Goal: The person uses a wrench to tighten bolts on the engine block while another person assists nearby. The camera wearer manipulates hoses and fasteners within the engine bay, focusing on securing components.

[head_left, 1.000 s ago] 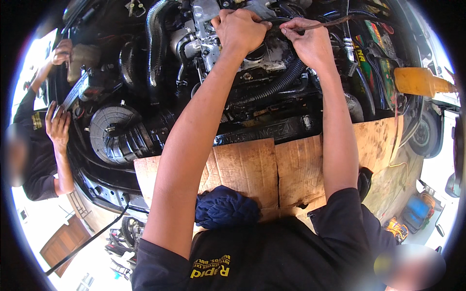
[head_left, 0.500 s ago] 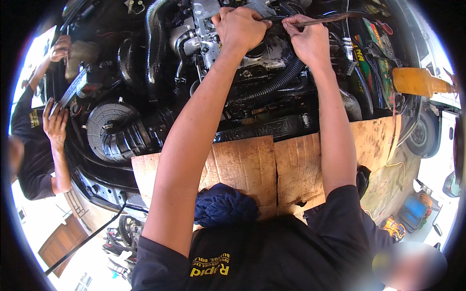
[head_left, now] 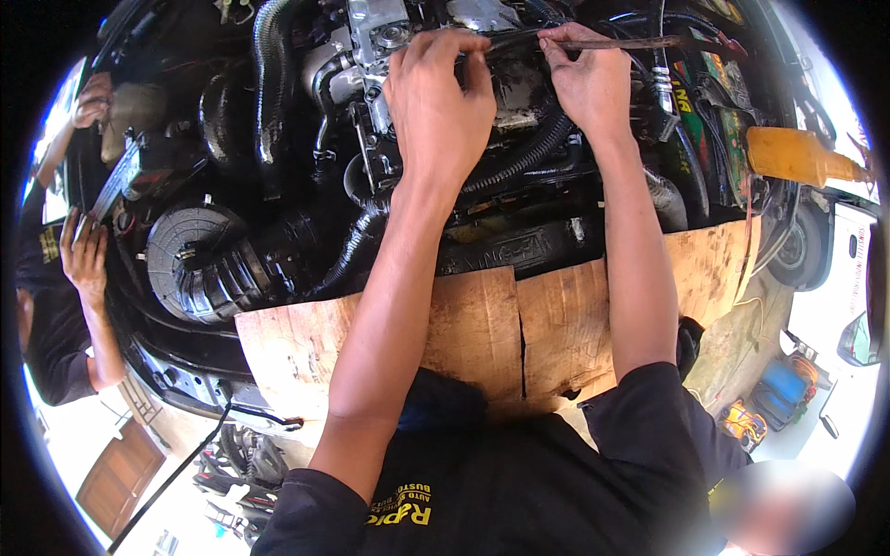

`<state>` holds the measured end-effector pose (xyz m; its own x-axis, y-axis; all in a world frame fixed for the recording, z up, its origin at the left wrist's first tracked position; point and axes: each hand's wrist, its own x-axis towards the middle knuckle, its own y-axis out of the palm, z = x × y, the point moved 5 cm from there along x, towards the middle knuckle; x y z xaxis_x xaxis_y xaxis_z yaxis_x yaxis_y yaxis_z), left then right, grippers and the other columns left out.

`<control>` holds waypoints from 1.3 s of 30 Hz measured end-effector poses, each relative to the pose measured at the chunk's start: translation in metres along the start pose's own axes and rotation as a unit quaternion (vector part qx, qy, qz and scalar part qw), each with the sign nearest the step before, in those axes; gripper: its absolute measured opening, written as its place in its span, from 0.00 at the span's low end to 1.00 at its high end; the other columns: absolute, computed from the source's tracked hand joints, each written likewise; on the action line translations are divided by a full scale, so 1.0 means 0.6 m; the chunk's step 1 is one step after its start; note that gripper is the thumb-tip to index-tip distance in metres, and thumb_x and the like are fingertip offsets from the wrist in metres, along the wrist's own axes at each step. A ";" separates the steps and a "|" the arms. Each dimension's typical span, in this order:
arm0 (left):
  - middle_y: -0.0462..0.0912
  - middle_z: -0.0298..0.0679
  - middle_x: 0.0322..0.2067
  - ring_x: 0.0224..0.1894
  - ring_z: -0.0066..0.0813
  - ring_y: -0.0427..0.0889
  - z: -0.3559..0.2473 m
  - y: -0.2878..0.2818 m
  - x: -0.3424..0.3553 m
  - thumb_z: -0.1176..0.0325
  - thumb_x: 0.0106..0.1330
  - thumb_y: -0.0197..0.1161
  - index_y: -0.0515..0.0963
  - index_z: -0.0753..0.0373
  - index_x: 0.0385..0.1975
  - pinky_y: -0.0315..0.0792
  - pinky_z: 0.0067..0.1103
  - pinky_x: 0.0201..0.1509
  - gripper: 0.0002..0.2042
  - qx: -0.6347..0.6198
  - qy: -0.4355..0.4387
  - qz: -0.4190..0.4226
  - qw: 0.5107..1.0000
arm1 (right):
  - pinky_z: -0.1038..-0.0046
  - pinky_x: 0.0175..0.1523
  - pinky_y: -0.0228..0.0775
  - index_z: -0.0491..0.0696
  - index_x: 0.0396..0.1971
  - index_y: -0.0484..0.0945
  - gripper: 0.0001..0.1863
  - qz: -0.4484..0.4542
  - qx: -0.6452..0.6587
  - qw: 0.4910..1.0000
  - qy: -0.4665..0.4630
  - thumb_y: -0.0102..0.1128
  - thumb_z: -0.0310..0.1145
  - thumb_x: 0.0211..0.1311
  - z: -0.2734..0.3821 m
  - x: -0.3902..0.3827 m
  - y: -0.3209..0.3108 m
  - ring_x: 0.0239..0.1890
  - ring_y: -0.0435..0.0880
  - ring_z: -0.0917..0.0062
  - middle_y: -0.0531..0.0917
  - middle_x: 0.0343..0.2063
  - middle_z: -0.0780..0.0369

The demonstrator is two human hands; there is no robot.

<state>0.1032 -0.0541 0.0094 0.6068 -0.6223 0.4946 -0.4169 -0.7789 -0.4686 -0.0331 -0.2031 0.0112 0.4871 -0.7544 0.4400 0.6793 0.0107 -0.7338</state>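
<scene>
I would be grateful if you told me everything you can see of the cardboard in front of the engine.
The cardboard is tan-brown, papery-looking and flat, with darker smudges, most obvious toward its right end. A dark slit divides it near the middle; whether it is two pieces is unclear. It stretches along the near side of the engine bay, between the engine and the person. Both forearms pass over it, hiding parts; whether they touch it is unclear. Dark blue cloth overlaps its near edge.

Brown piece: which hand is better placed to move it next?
Right, most likely: the right hand pinches the brown piece, which extends rightward beyond the fingertips. The left hand sits farther from it, and whether it grips anything is unclear.
</scene>
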 end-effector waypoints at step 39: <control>0.91 0.54 0.46 0.52 0.54 0.90 0.030 0.076 0.114 0.63 0.57 0.81 0.91 0.61 0.42 0.83 0.38 0.57 0.15 0.086 -0.161 0.158 0.970 | 0.67 0.44 0.82 0.50 0.43 0.93 0.08 -0.028 -0.019 0.999 0.027 0.74 0.33 0.67 -0.013 0.006 0.010 0.36 0.93 0.62 0.93 0.38 0.55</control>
<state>0.1382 -0.1307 0.0087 0.6584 -0.7499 0.0648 -0.5145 -0.5112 -0.6884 -0.0313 -0.2110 0.0044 0.4173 -0.7879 0.4529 0.6833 -0.0565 -0.7280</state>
